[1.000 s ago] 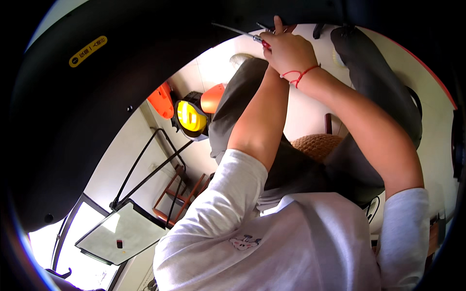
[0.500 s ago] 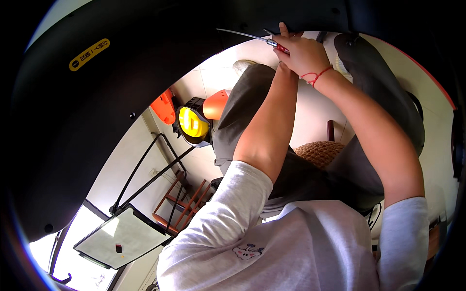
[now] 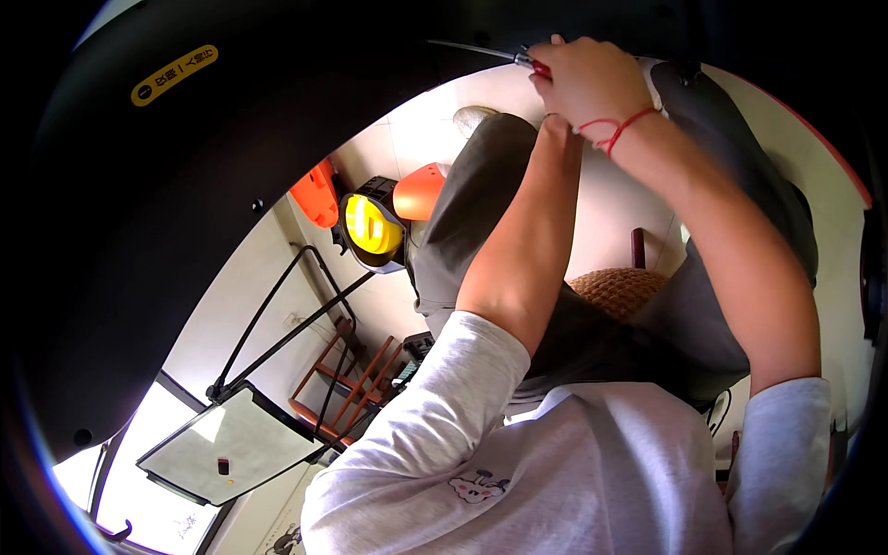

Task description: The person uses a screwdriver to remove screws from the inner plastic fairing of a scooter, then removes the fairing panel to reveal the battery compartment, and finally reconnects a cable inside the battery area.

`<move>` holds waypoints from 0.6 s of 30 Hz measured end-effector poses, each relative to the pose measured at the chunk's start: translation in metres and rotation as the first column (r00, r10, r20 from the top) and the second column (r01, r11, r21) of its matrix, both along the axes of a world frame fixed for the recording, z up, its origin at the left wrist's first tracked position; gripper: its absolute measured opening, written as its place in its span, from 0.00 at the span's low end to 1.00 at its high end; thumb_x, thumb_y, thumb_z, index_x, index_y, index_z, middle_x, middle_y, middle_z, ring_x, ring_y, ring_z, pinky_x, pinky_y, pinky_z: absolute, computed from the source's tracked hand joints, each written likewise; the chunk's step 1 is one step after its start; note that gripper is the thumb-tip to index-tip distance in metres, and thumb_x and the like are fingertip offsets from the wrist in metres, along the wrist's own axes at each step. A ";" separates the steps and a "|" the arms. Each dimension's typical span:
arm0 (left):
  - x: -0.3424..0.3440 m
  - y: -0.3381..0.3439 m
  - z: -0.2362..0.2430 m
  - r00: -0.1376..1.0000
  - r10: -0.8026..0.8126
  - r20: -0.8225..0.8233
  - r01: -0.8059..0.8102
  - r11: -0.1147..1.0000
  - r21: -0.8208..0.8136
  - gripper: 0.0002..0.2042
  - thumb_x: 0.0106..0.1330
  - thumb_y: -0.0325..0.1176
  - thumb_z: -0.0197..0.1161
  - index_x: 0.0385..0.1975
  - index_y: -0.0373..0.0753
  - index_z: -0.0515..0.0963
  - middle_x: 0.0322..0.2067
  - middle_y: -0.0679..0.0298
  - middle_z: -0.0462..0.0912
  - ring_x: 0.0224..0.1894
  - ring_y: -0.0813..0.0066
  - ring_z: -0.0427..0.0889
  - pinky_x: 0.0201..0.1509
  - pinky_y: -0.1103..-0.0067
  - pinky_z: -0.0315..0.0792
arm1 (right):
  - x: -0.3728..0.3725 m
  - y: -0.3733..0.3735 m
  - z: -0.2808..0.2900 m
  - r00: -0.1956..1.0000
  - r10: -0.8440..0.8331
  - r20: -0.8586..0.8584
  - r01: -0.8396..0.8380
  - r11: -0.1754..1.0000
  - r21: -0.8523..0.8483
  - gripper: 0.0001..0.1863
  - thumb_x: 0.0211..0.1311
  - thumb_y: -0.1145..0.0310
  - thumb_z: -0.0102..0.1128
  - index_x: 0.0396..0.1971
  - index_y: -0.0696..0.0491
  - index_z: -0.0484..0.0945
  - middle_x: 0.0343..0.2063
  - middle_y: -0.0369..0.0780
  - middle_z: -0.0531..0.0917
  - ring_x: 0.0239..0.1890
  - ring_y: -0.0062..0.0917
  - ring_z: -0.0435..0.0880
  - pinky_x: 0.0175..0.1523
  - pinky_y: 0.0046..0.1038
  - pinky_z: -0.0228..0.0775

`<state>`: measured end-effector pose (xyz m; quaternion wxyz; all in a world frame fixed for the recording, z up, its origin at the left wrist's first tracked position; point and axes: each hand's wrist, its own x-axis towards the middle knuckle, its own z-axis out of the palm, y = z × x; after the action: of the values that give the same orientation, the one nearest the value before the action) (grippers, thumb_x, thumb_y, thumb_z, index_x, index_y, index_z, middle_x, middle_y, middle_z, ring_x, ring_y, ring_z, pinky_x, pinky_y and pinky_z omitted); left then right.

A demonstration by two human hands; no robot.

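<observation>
My right hand is closed around a screwdriver with a red handle and a long thin metal shaft. The shaft points left, across the underside of a large black curved panel. Behind the right hand, my left hand shows little more than its wrist and perhaps a fingertip at the top. Its other fingers are hidden, so what it holds or touches cannot be made out. Both hands are crowded together at the panel's lower edge, above my knees.
Left of my leg lie a yellow object in a dark container, an orange piece and another orange piece. A black-framed stand with a pale board and a reddish-brown wooden rack stand lower left. A woven seat shows between my legs.
My right hand has shifted slightly right and up with the screwdriver, and now covers more of the left hand. The whole view has also moved a little.
</observation>
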<state>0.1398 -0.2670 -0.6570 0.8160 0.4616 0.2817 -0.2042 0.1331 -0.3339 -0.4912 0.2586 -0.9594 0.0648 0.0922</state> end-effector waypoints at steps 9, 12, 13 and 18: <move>-0.003 0.004 0.002 0.999 -0.005 -0.042 0.006 1.000 0.025 0.19 0.67 0.48 0.54 0.46 0.40 0.69 0.41 0.63 0.78 0.38 0.73 0.77 0.23 0.82 0.60 | -0.020 0.044 -0.002 0.996 -0.083 -0.012 0.082 0.993 -0.090 0.12 0.55 0.63 0.58 0.40 0.45 0.79 0.58 0.50 0.71 0.30 0.41 0.84 0.32 0.38 0.78; -0.005 0.004 0.004 0.998 -0.009 -0.055 0.010 0.999 0.032 0.19 0.67 0.49 0.54 0.46 0.40 0.69 0.42 0.63 0.78 0.38 0.73 0.77 0.23 0.82 0.59 | -0.009 0.045 0.002 0.994 -0.048 -0.098 0.035 0.991 -0.130 0.12 0.56 0.63 0.58 0.41 0.44 0.81 0.52 0.52 0.76 0.43 0.41 0.83 0.37 0.42 0.78; -0.005 0.003 0.005 0.998 -0.011 -0.061 0.013 0.999 0.033 0.19 0.67 0.49 0.54 0.46 0.40 0.69 0.42 0.63 0.78 0.37 0.73 0.77 0.22 0.82 0.58 | -0.010 0.052 -0.004 0.997 -0.064 -0.047 0.054 0.980 -0.193 0.12 0.56 0.63 0.58 0.40 0.45 0.81 0.50 0.51 0.78 0.48 0.41 0.81 0.39 0.43 0.78; -0.006 0.003 0.009 0.996 -0.025 -0.087 0.029 0.999 0.039 0.20 0.67 0.51 0.53 0.46 0.40 0.70 0.42 0.63 0.78 0.37 0.74 0.76 0.21 0.83 0.57 | -0.012 0.055 -0.007 0.992 -0.062 -0.110 0.056 0.997 -0.054 0.13 0.56 0.65 0.56 0.39 0.46 0.84 0.40 0.49 0.83 0.64 0.49 0.64 0.65 0.51 0.53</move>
<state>0.1338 -0.2636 -0.6476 0.7908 0.4724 0.3146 -0.2293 0.1210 -0.2791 -0.4984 0.2329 -0.9566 0.1097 0.1362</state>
